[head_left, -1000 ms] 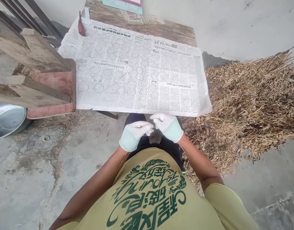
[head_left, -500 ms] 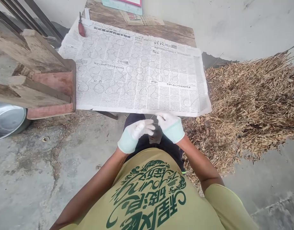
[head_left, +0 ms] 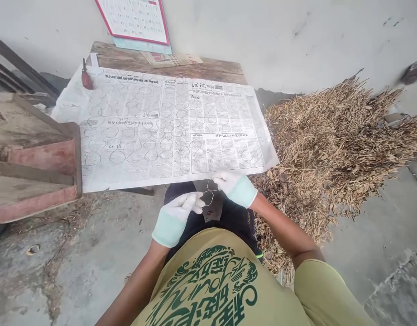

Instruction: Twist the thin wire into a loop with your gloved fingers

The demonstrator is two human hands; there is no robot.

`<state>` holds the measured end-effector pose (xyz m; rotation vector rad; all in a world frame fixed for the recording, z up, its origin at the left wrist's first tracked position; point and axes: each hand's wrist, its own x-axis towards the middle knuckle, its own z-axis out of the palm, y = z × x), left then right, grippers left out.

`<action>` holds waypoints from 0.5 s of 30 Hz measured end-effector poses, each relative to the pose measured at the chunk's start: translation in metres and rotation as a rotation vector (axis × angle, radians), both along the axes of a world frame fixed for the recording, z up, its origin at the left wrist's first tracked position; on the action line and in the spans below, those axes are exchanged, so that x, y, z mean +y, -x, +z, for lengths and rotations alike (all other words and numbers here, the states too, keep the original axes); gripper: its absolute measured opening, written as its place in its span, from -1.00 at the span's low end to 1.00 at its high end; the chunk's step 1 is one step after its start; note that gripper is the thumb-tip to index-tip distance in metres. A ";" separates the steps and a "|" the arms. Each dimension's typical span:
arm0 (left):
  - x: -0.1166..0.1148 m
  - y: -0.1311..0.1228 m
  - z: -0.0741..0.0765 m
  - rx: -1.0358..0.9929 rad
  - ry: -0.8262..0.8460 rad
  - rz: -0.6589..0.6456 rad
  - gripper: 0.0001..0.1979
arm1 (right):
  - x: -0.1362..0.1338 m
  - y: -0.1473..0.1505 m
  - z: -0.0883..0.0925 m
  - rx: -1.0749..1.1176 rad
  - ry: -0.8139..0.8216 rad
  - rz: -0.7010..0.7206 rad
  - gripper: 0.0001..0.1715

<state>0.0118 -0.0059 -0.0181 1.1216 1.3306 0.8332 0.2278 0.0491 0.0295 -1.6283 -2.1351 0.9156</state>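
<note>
A thin bent wire with curved loops stretches between my hands, just below the near edge of the newspaper. My left hand, in a white glove with a pale green cuff, pinches one end of it between thumb and fingers. The other end is pinched by my gloved right hand, which is higher and close to the paper's edge. Many similar thin wire shapes, such as a rounded wire loop, lie in rows across the newspaper.
A red-handled screwdriver rests at the paper's far left corner. Behind are the wooden tabletop, a calendar and the wall. An overturned wooden stool stands left. Dry straw is heaped on the right.
My hands have drawn apart, the left moving down and to the left, so more of the wire shows between them. The view has shifted, bringing more of the calendar into sight.
</note>
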 end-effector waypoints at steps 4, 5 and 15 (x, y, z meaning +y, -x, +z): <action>-0.002 0.001 -0.001 0.074 -0.018 -0.004 -0.54 | 0.027 -0.032 0.012 0.024 -0.042 -0.054 -0.71; -0.003 0.001 -0.002 0.081 -0.013 0.001 -0.54 | 0.036 -0.040 0.015 0.040 -0.041 -0.082 -0.72; -0.017 0.006 -0.020 0.111 0.086 -0.024 -0.48 | 0.141 -0.047 0.026 -0.156 -0.041 -0.010 -0.70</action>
